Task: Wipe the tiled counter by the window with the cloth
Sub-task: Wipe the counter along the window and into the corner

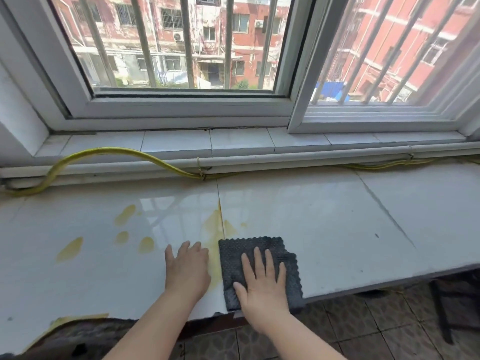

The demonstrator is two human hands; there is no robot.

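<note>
Head view: my right hand [262, 284] lies flat, fingers spread, pressing the grey cloth [259, 268] on the counter [337, 229] at its near edge, while my left hand [187, 268] rests open just beside it. Wiping seems barely begun; next I'd sweep left across the yellow stains [215, 229], possibly dried, toward the window [181, 48].

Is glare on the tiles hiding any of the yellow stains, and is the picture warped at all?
Head view: window reflection glares across the counter behind the left hand, washing out stains near the grout line; stains farther left read clearly. Wide-angle lens bows the window frame. Cloth under the right hand is sharp.
</note>
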